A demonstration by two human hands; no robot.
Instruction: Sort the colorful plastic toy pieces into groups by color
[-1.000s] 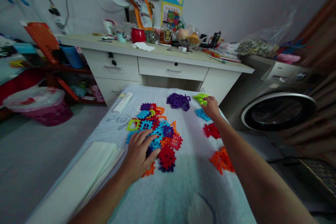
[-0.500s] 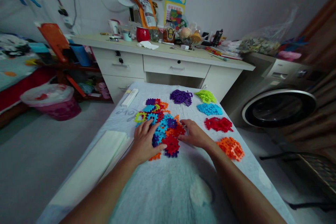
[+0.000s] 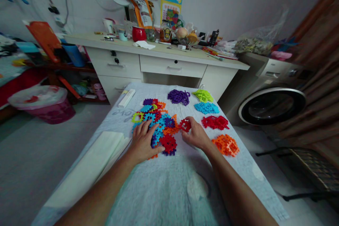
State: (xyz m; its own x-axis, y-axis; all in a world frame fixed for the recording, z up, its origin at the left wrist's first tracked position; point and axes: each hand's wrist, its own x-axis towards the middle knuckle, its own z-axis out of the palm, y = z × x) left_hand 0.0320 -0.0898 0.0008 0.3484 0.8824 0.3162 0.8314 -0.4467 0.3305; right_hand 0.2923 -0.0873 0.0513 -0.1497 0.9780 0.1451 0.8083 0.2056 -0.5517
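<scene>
Between my hands lies a mixed heap of notched plastic building pieces in blue, red, purple, orange and green. My left hand rests on the heap's near left side with its fingers spread. My right hand pinches a red notched building piece just right of the heap. Single-colour piles stand to the right and behind: a purple pile, a green pile, a blue pile, a red pile and an orange pile. The red pile and the orange pile are closest to my right hand.
A pale cloth covers the table. On its left lie a folded white pad and a narrow white box. Behind it stands a white desk crowded with jars and cups. A washing machine is at the right.
My right hand has taken hold of a red piece and drawn it off the heap to the right. My left hand stays on the heap. The whole view has shifted slightly.
</scene>
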